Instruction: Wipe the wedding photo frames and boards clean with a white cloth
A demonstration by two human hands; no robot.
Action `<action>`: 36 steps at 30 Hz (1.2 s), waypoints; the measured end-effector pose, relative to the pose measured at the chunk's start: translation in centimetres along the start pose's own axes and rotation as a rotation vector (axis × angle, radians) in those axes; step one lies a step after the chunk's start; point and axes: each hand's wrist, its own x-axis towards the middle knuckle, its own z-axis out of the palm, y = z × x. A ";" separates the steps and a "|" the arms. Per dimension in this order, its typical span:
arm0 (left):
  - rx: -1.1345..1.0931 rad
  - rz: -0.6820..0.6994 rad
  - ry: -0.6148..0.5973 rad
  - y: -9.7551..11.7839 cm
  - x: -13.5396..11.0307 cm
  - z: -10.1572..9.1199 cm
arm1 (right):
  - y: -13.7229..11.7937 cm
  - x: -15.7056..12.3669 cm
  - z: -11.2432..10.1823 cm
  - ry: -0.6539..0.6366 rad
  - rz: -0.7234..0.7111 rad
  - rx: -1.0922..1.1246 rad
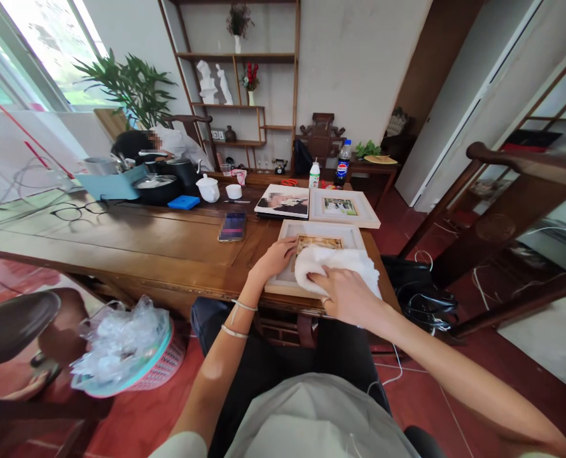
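A light wooden picture frame [276, 284] lies flat at the table's near right edge, with a yellowish printed sheet [328, 241] in its middle. My right hand [347, 292] is closed on a bunched white cloth [345, 259], which rests on the frame and covers its lower right part. Along the frame's left side lies my left hand [278, 256], fingers stretched out onto the frame and holding nothing. Just beyond sits a second pale frame [371, 213] with a photo in it. Left of that is a stack topped by a photo print [283, 201].
On the wooden table [187, 248] are a phone [232, 227], a white lidded pot [208, 188], a blue box [184, 202], glasses [75, 211] and a cola bottle [343, 162]. A person [182, 143] leans at the far side. A basket of plastic bags [156, 366] stands on the floor.
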 end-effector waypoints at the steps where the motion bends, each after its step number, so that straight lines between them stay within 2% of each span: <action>1: 0.000 0.002 0.001 0.0 0.0 0.0 | 0.9 0.7 0.6 0.019 0.004 0.009; 4: 0.010 0.008 0.010 0.1 0.0 -0.1 | 4.6 3.0 2.2 0.060 0.058 -0.015; 7: 0.016 0.008 0.009 0.1 -0.1 -0.1 | 8.1 5.3 2.8 0.128 0.163 -0.084; 9: 0.013 0.012 0.005 0.1 -0.1 -0.2 | 9.6 6.8 2.6 0.189 0.203 -0.138; 11: 0.014 0.011 0.008 0.0 -0.1 -0.2 | 10.2 8.1 2.4 0.195 0.211 -0.182; 14: 0.017 0.020 0.009 -0.2 -0.1 0.0 | 9.4 9.1 2.4 0.112 0.193 -0.197; 17: 0.028 0.025 0.006 -0.3 0.0 0.1 | 7.3 8.5 2.3 0.070 0.176 -0.183; 20: 0.030 0.018 0.010 -0.2 0.0 0.2 | 4.6 6.3 1.6 0.038 0.144 -0.172; 25: 0.006 -0.017 0.005 0.1 0.0 0.1 | 0.0 1.7 -0.9 -0.070 0.009 -0.138; 28: -0.002 -0.017 0.002 0.2 -0.1 -0.1 | -1.8 0.2 -1.4 -0.049 -0.053 -0.107; 30: 0.000 -0.011 -0.003 0.3 -0.1 -0.3 | -1.9 0.0 -1.1 -0.017 -0.100 -0.062; 32: 0.001 -0.003 -0.011 0.4 -0.1 -0.4 | -0.9 0.4 -0.3 0.011 -0.116 -0.010; 36: 0.008 0.017 0.003 0.2 -0.1 -0.1 | 3.3 2.2 2.0 0.047 -0.043 -0.002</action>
